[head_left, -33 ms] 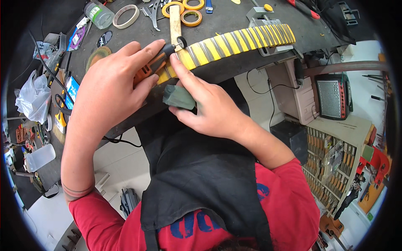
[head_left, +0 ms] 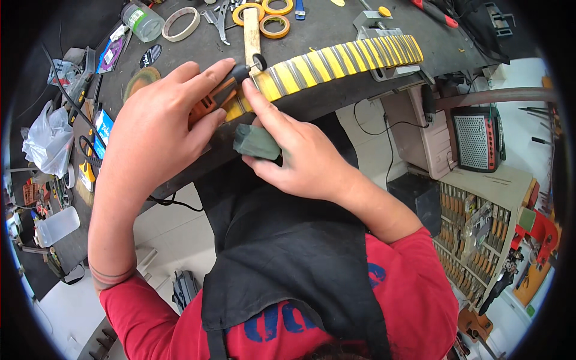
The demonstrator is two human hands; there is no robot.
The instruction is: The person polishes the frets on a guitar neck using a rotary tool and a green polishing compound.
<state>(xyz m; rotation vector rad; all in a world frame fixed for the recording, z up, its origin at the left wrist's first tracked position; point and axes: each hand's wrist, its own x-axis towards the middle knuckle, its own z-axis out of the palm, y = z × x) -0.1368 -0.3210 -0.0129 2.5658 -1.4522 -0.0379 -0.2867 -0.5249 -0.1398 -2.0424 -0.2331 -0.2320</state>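
Observation:
My left hand (head_left: pixel 159 114) is wrapped around an orange and black rotary tool (head_left: pixel 204 108). A small round dark wheel (head_left: pixel 259 62) sits on the tool's tip, over the left part of a long fretted neck (head_left: pixel 318 66) covered in yellow tape with grey strips showing between. Between the thumb and fingers of my right hand (head_left: pixel 303 153) is a dark green block, apparently polishing compound (head_left: pixel 256 141). The right index finger stretches up to the neck beside the tool's nose. A pale wooden stick (head_left: pixel 251 36) lies just behind the wheel.
On the dark bench (head_left: pixel 198 57) are tape rolls (head_left: pixel 274 26), a jar (head_left: pixel 143 23) and a metal clamp (head_left: pixel 378 27) by the neck. A black cable (head_left: pixel 72 99) runs along the left. A speaker-like box (head_left: pixel 477 138) and a tool rack (head_left: pixel 465 234) stand at right.

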